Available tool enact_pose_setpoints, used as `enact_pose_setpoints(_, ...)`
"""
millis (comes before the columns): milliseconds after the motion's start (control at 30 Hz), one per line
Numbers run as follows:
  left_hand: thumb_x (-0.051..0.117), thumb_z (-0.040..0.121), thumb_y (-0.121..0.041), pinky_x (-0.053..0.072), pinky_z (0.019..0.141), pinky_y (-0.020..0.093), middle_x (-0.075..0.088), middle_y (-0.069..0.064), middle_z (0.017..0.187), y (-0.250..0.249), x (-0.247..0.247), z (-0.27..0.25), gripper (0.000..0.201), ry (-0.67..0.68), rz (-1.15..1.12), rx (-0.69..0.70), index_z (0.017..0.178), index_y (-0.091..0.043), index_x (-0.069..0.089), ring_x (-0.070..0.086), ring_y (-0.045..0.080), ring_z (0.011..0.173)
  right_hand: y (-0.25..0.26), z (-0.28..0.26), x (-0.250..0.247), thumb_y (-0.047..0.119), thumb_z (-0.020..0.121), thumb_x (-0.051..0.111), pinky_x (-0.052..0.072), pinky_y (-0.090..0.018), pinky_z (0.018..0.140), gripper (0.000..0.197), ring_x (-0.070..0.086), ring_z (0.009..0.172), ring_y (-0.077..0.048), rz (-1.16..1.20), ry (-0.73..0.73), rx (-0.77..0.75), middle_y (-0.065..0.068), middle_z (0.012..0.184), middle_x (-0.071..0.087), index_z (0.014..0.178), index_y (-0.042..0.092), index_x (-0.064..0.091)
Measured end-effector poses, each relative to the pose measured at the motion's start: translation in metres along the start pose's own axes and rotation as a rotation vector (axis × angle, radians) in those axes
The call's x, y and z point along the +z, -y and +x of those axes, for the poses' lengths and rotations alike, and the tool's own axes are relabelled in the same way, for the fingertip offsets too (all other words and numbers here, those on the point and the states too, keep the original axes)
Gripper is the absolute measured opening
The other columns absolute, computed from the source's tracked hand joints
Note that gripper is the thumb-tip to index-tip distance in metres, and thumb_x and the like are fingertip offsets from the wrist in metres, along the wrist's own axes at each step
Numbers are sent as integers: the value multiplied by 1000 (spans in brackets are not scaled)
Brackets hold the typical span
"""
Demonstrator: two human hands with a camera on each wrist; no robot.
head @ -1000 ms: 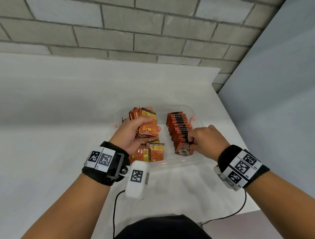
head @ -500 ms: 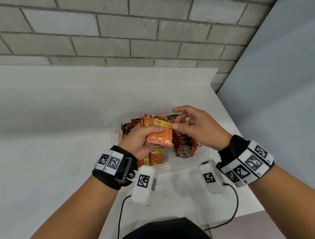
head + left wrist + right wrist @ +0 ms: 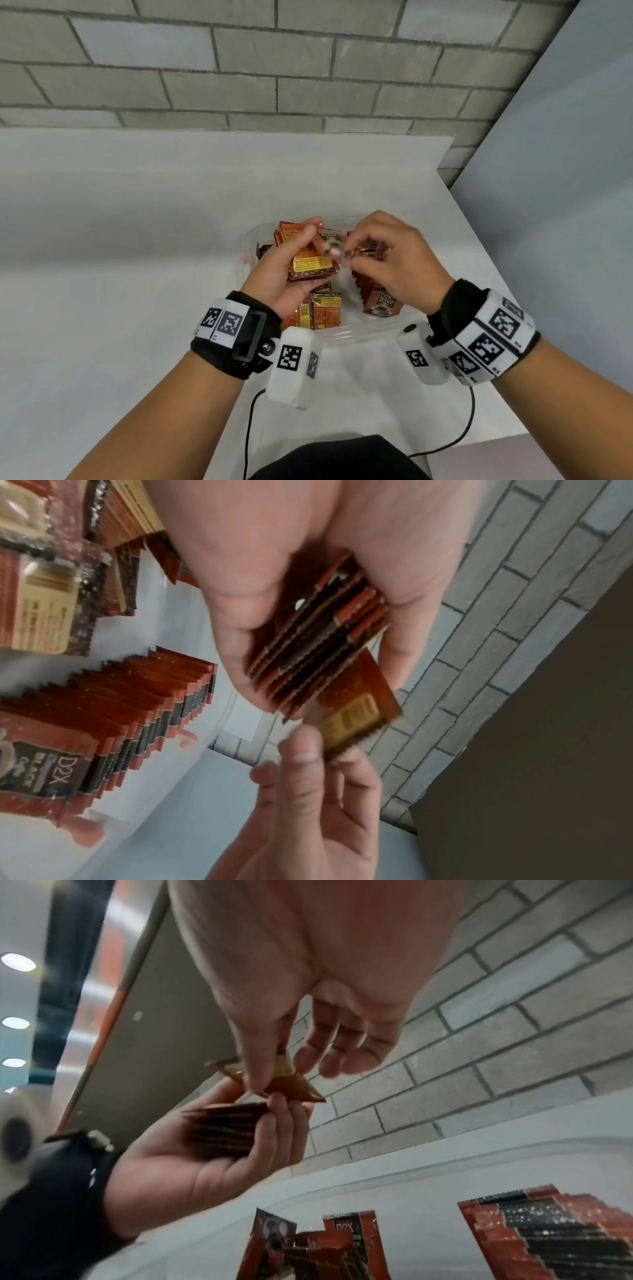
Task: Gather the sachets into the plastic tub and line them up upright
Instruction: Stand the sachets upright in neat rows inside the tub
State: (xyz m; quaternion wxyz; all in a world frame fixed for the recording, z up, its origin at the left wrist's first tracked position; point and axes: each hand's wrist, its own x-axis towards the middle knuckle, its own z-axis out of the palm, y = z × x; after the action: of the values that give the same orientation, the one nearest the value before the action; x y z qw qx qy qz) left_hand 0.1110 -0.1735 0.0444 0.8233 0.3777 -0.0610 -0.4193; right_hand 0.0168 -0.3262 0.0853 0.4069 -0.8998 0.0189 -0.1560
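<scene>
The left hand gripped a stack of sachets above the plastic tub; beside it, the right hand pinched one sachet at the stack's top.

**Readable text: "D2X" branding on sachets only**

Front sachet of upright row in the plastic tub: "D2X" legible in white on a dark panel, smaller lines under it too small to read from the head view. Same front sachet in the left wrist view: "D2X", "BLACK", then a script word, looks like "Coffee", not certain. Sachet left of that row in the right wrist view: "D2X" seen reversed. Yellow label panels on the sachet backs: print there, unreadable. Wristband markers: square black-and-white codes, tiny characters beside them illegible.
</scene>
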Motion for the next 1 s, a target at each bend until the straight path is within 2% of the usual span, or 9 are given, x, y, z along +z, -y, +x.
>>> enact_pose_setpoints(100,52,85,2,54,72,32,71,7,85,-1,3,1,27,6,57,35,103,-14,64,64,23,83,-5,-6,3,28,72,80,43,-32,92,23,52,102,-18,-29,152,3,1,100,54,93,26,70)
enact_pose_setpoints(167,48,82,9,55,68,29,71,6,82,-1,3,-1,34,24,91,40,101,-14,64,64,22,81,-6,-6,-1,40,75,73,41,-22,89,28,52,103,-14,-22,99,5,3,103,53,100,30,68)
enact_pose_setpoints(267,56,70,10,56,76,38,70,11,100,0,5,-3,53,93,151,19,118,-13,60,68,26,89,-6,-1,-9,30,86,67,37,-12,80,32,54,101,-8,-72,14,53,6,111,56,118,25,63)
enact_pose_setpoints(400,58,67,6,56,79,43,70,12,100,4,10,-1,59,126,220,-8,123,-11,56,68,28,91,-7,1,-14,20,89,64,46,-17,77,47,60,87,-10,15,135,231,7,98,64,133,26,49)
enact_pose_setpoints(567,72,72,-4,55,78,37,65,5,91,-1,8,3,46,-10,227,33,115,-15,60,67,22,84,-16,-10,-31,17,88,65,43,-9,64,15,53,68,1,-80,186,256,18,74,62,99,26,69)
enact_pose_setpoints(667,63,82,-6,55,76,34,64,7,90,-6,-2,7,36,-120,138,32,116,-17,60,67,21,78,-28,-21,-38,13,86,68,41,-8,58,17,55,60,2,-217,254,315,20,63,61,80,29,66)
enact_pose_setpoints(767,66,75,-10,53,75,34,62,8,89,-9,-8,7,39,-134,89,33,113,-17,60,65,22,77,-39,-28,-36,15,84,67,37,-12,58,17,56,64,-2,-479,389,357,13,74,63,76,28,62)
enact_pose_setpoints(833,67,70,-14,53,75,34,62,8,88,-10,-9,7,41,-135,86,26,111,-17,60,64,22,77,-44,-29,-31,17,84,64,43,-20,62,8,59,72,-12,-610,463,385,6,81,64,79,23,63)
enact_pose_setpoints(1000,61,83,-10,53,73,34,62,7,87,-10,-10,6,26,-161,86,22,108,-17,60,64,22,77,-44,-25,-22,26,86,59,39,-25,67,10,56,77,-17,-879,559,308,4,88,63,77,24,54)
